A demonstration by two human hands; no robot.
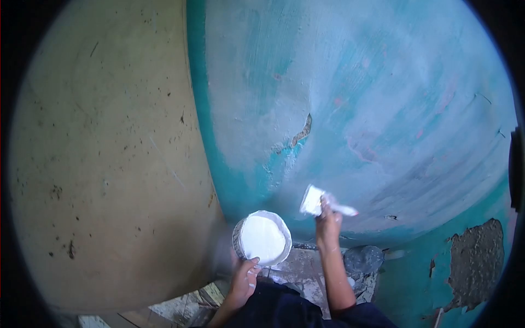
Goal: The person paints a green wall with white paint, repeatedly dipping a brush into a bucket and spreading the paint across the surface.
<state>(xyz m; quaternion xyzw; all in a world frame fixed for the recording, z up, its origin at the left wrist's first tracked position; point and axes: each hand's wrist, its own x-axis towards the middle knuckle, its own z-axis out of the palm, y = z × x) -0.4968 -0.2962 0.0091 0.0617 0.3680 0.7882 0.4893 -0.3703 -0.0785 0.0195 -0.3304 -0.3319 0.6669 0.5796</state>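
My left hand (243,280) grips the near rim of a round tub of white paint (263,238), its thumb over the edge. Paint smears mark those fingers. To the right, my right hand (328,221) is closed round the handle of a wide paintbrush (313,200) whose bristles are coated white. The brush head points left, close to the turquoise wall (262,136), and its pale handle sticks out to the right. Whitish streaks cover much of this wall, with turquoise showing through.
A beige, speckled wall (115,164) rises on the left. A long chip (302,131) breaks the painted wall, and bare plaster (477,262) shows at lower right. A grey plastic bag (363,259) and debris lie on the floor (301,268) below.
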